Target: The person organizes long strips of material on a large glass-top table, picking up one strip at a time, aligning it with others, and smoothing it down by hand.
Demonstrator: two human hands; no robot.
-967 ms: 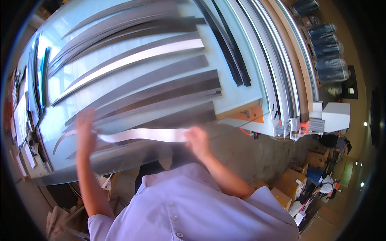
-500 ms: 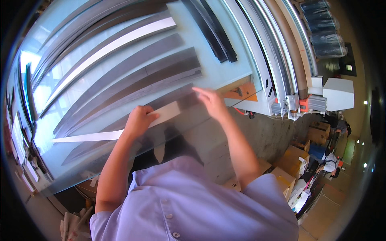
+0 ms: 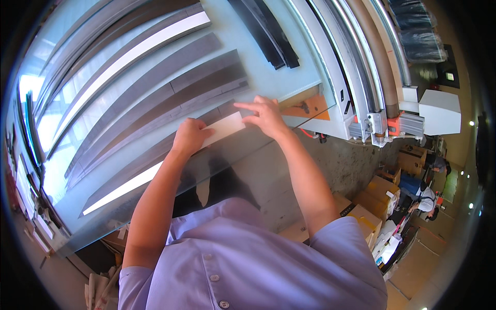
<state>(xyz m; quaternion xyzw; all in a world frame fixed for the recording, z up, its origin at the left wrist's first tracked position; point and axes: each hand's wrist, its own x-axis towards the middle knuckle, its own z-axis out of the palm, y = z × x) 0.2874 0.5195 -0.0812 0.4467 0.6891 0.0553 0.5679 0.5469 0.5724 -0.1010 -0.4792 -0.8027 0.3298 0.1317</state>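
Note:
A long white strip (image 3: 226, 127) lies along a dark grey strip (image 3: 135, 174) near the front edge of the glass-topped table. My left hand (image 3: 190, 136) is closed on the white strip a little way in from its right end, thumb pointing right. At that right end is my right hand (image 3: 266, 118), its index finger stretched out to the left above the grey strip. Its thumb is apart from the index finger, close to the white strip's end; I cannot tell whether it touches. The other fingers are partly curled.
Several grey strips (image 3: 155, 95) lie side by side farther back, one with a white face (image 3: 150, 49). Black strips (image 3: 264, 33) lie at the back right. A machine with long rollers (image 3: 380, 72) borders the table's right side. Cardboard boxes (image 3: 374, 199) and people are beyond, lower right.
The white strip has swung down onto the grey strip, its left end moving toward me and its right end shifting rightward. Both hands have moved slightly; the left slid up and right with it.

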